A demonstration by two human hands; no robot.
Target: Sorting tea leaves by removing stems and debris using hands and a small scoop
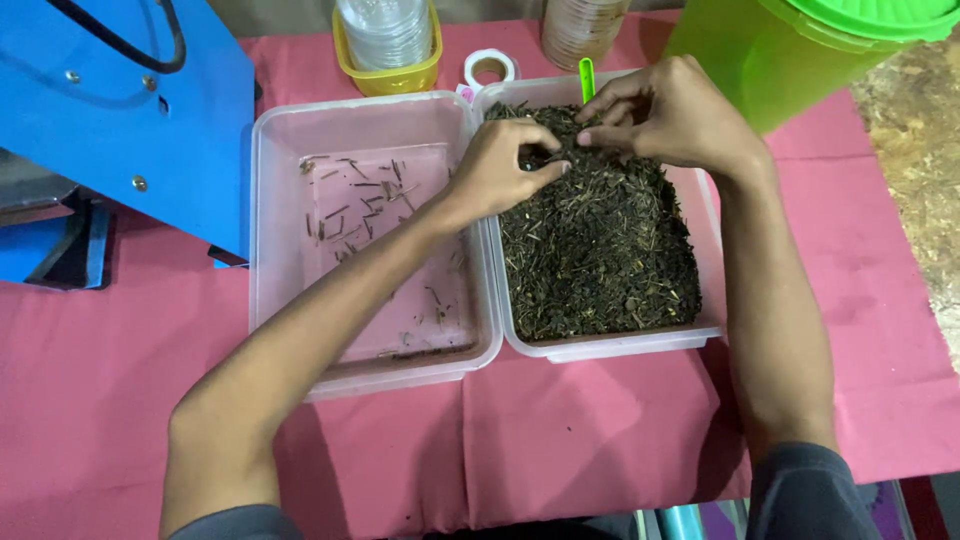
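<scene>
Two clear plastic tubs stand side by side on a pink cloth. The right tub [610, 348] is filled with dark dried leaves and twigs [600, 250]. The left tub [270, 200] holds only several loose twigs [355, 205]. My left hand [500, 168] reaches across the left tub and pinches into the far end of the leaf pile, fingertips together on bits of leaf. My right hand [672, 115] hovers just opposite, fingers curled and pinching at the same spot. A green stick [586, 80] pokes up at the right tub's far rim, behind my right hand.
A blue machine [130, 110] stands at the left. At the back are a yellow cup with clear lids [390, 45], a tape roll [489, 66], a stack of round dishes [582, 28] and a large green lidded bin [800, 50]. The pink cloth [560, 440] covers the near table.
</scene>
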